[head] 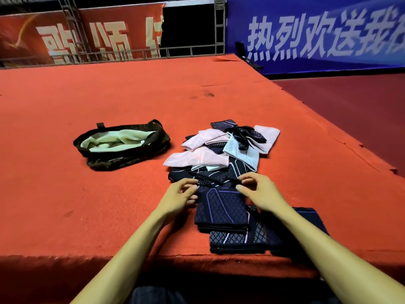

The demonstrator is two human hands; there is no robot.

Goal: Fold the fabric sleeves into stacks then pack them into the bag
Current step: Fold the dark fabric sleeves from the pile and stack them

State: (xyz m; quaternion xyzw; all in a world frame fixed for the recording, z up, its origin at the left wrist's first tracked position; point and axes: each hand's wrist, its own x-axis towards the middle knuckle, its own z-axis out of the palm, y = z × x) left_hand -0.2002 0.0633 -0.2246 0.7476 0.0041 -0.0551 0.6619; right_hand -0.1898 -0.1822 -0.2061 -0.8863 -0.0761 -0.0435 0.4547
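Everything is seen from one wide-angle camera worn on the head, directed forward and down over the red worktop (109,102). The left hand (179,195) and right hand (260,191) are taken close up at lower centre, at the dark sleeve (221,207), while the blue banner (317,36) behind is rendered distant.

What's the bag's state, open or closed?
Open. The dark bag lies on the red carpet with its mouth gaping, pale green fabric visible inside.

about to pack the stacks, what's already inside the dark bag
Crumpled pale green fabric fills the mouth of the open bag; lining or a packed item, I cannot tell. Anything beneath it is covered.
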